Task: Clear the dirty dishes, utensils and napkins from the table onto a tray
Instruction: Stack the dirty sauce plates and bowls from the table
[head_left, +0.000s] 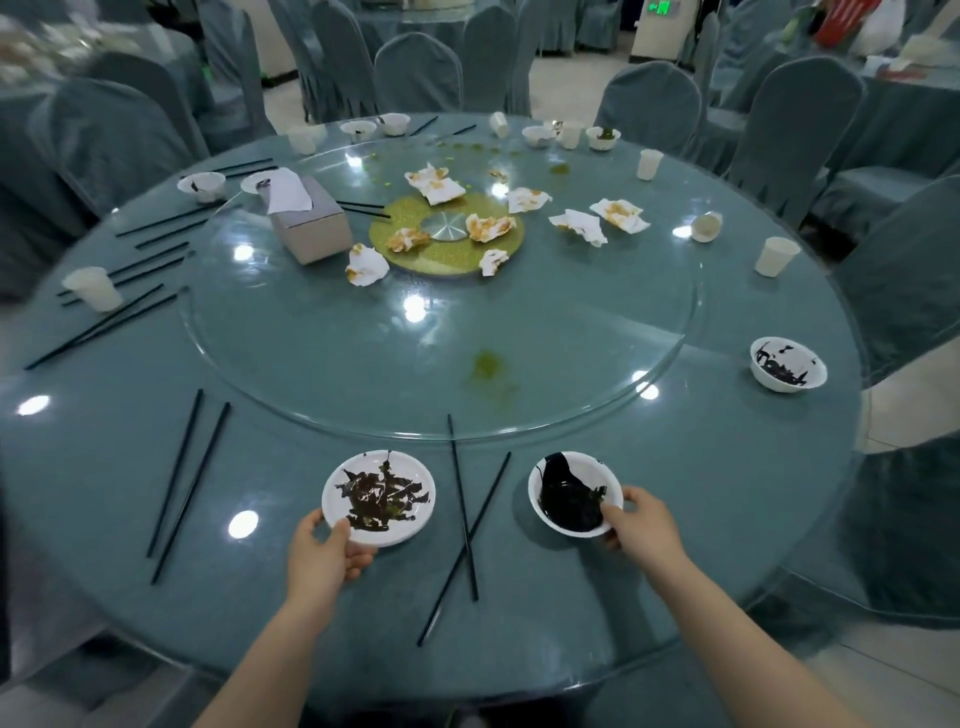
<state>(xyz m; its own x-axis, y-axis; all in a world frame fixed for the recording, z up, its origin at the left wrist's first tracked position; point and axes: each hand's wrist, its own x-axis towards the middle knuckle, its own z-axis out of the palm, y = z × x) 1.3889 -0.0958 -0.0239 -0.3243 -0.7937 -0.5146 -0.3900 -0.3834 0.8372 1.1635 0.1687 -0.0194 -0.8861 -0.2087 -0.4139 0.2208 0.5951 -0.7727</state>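
**Plate and bowl gripped at the worktop's near edge**

A stained plate is pinched at its 7 o'clock rim by the left hand; a sauce-blackened bowl is gripped at its 4 o'clock rim by the right hand. Crossed chopsticks lie between them. Soiled napkins and a tissue box are seen toward 12 o'clock on the glass turntable. No writing is legible.

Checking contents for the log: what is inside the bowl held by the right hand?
The bowl, gripped at its rim by the right hand, holds dark sauce residue pooled inside. The bowl's bottom under the residue cannot be seen.
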